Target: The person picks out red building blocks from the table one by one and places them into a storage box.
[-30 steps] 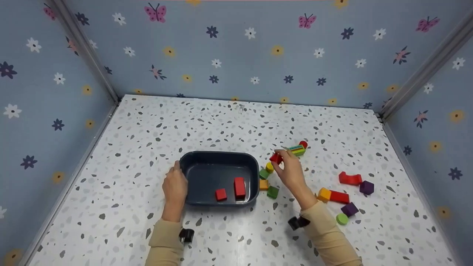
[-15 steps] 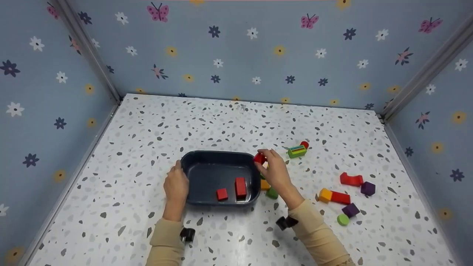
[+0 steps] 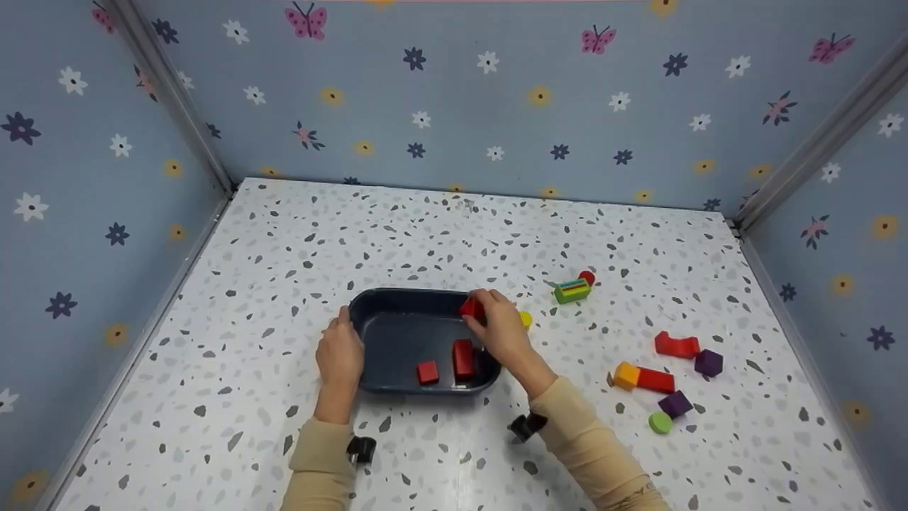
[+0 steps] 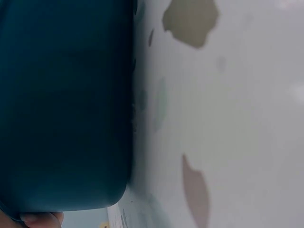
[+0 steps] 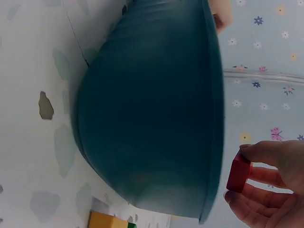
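Note:
A dark blue plastic tub (image 3: pixel 408 392) stands on the speckled table. My left hand (image 3: pixel 340 356) holds it by the left side; in the left wrist view, fingertips (image 4: pixel 42 220) show at its rim. My right hand (image 3: pixel 500 330) pinches a small red block (image 3: pixel 472 308) over the tub's back right corner. In the right wrist view, thumb and fingers grip this block (image 5: pixel 239 172) at rim height. Inside the tub lie a small red cube (image 3: pixel 428 372) and a taller red block (image 3: pixel 463 360).
Right of the tub, a yellow block (image 3: pixel 526 319) is partly hidden by my right hand. Farther back are a green block (image 3: pixel 572 291) and a red round piece (image 3: pixel 587 278). Several blocks lie farther right, including a red arch (image 3: pixel 677 345) and a purple block (image 3: pixel 675 404).
My right hand has carried the red block leftward, from beside the yellow block to over the tub's right end. The left hand stays at the tub's left side.

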`<state>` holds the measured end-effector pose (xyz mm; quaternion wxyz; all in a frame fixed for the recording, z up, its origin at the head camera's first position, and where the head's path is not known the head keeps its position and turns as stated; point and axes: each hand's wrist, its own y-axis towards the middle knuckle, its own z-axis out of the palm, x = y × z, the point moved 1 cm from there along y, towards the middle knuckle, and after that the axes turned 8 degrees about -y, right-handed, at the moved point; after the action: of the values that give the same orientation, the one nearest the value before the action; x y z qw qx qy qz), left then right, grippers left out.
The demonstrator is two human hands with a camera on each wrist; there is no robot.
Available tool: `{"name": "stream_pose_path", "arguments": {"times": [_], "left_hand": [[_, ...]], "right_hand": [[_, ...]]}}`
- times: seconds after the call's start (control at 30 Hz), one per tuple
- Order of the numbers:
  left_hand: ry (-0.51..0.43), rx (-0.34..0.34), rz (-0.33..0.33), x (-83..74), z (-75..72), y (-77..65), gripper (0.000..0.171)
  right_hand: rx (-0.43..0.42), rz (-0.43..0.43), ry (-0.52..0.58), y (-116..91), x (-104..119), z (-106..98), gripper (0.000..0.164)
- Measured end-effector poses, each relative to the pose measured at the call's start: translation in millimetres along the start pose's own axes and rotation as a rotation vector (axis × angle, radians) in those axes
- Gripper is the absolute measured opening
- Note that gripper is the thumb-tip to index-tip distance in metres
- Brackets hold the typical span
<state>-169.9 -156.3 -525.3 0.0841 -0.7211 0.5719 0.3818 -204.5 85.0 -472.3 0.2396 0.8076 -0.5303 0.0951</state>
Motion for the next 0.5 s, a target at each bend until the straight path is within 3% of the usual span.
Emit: {"name": "stream_pose_path", "arguments": {"times": [0.23,0.5], "left_hand": [[-0.001,-0.011,0.011,0.8,0.6,0.4,0.029],[0.001,-0.02,0.019,0.3,1.0,0.3,0.028]], "right_hand": [[0.016,-0.01,-0.073,4.6,0.5,14.5,0.03],[0.086,0.035,-0.115,8.9,-0.1,29.2,0.032]]}}
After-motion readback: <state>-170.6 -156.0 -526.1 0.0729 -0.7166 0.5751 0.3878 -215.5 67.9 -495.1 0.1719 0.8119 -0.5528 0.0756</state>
